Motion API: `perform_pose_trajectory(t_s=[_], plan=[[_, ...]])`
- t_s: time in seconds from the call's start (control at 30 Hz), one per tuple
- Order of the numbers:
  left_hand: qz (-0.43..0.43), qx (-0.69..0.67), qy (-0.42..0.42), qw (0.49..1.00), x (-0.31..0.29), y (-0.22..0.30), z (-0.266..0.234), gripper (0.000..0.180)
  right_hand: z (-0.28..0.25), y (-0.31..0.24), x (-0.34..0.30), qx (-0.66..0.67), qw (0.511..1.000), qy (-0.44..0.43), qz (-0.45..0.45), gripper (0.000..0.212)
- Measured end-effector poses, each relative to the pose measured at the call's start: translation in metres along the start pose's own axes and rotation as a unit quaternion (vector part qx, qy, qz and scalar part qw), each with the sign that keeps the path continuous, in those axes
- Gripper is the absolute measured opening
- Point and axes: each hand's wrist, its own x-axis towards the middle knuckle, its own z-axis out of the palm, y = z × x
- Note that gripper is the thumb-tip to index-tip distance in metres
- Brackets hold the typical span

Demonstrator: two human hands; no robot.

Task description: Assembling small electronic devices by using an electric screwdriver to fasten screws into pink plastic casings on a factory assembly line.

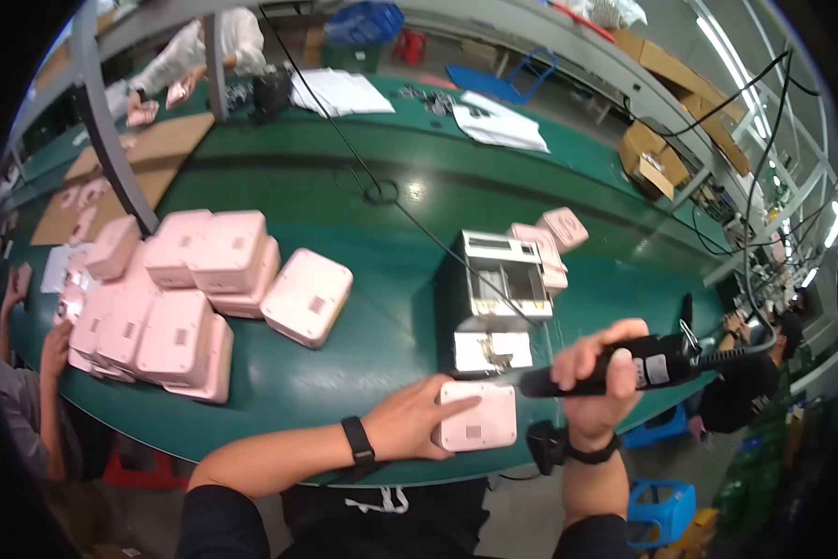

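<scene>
To the left of the metal box (507, 303), we can pass a hand over the green table (391, 289) until the lone pink case (309, 296), with the pink pile (172, 326) walling off what lies farther left. Beyond the box we find a wide lane, but a thin cable (318, 93) slants through it and down across the box. Pink pieces (564, 229) crowd its far right corner. To its right, we have a strip of tabletop. On its near side, the white plate (479, 352), our left hand (409, 424) gripping a small case (484, 427), and our right hand (600, 373) around the driver (668, 361) block the way.
</scene>
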Motion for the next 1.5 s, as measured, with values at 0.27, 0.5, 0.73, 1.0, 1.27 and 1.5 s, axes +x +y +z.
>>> perform_pose_trajectory(t_s=[0.27, 0.5, 0.73, 1.0, 1.27, 1.5], plan=[[0.008, -0.020, 0.016, 1.000, -0.018, -0.019, -0.017, 0.085, -0.054, 0.039, -0.006, -0.123, 0.985, 0.123, 0.008, 0.016], [0.015, -0.059, -0.019, 0.998, -0.023, -0.027, -0.009, 0.090, -0.081, 0.057, -0.023, -0.069, 0.979, 0.183, 0.050, 0.017], [0.010, -0.060, -0.021, 0.998, -0.017, -0.029, -0.006, 0.090, -0.089, 0.066, -0.016, -0.091, 0.979, 0.169, 0.066, 0.016], [0.008, -0.043, -0.019, 0.999, -0.010, -0.030, -0.022, 0.085, -0.087, 0.075, 0.000, -0.154, 0.978, 0.119, 0.072, 0.016], [0.012, -0.035, 0.011, 0.999, -0.016, -0.018, -0.026, 0.081, -0.020, 0.011, 0.020, 0.009, 0.999, 0.044, -0.015, 0.015], [-0.001, -0.044, 0.015, 0.999, -0.019, -0.015, -0.025, 0.075, -0.008, 0.028, 0.037, -0.072, 0.997, 0.014, 0.019, 0.018]])
